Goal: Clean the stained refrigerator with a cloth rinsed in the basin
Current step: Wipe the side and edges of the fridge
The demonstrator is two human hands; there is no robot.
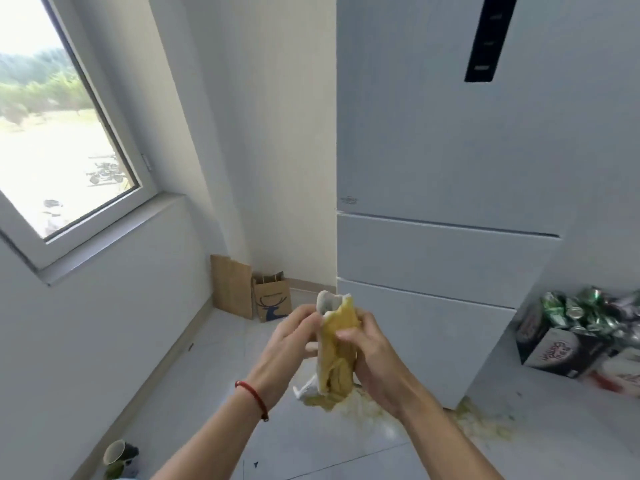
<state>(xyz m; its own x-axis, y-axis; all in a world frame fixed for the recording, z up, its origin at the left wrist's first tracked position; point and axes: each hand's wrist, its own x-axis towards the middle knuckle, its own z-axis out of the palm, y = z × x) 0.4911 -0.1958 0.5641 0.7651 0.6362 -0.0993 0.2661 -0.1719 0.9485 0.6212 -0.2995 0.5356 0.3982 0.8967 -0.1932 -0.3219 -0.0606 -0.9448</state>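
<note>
Both my left hand [294,336] and right hand [369,351] are curling fingers tightly around the bunched, yellow-stained cloth [337,351], gathering it for wiping the refrigerator [433,188].

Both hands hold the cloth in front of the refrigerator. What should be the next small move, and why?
Probably press the cloth onto the lowest refrigerator drawer. The left hand and right hand grip it bunched and already yellow-stained, away from the door, and faint yellowish marks seem to show there above the spill on the floor.
</note>
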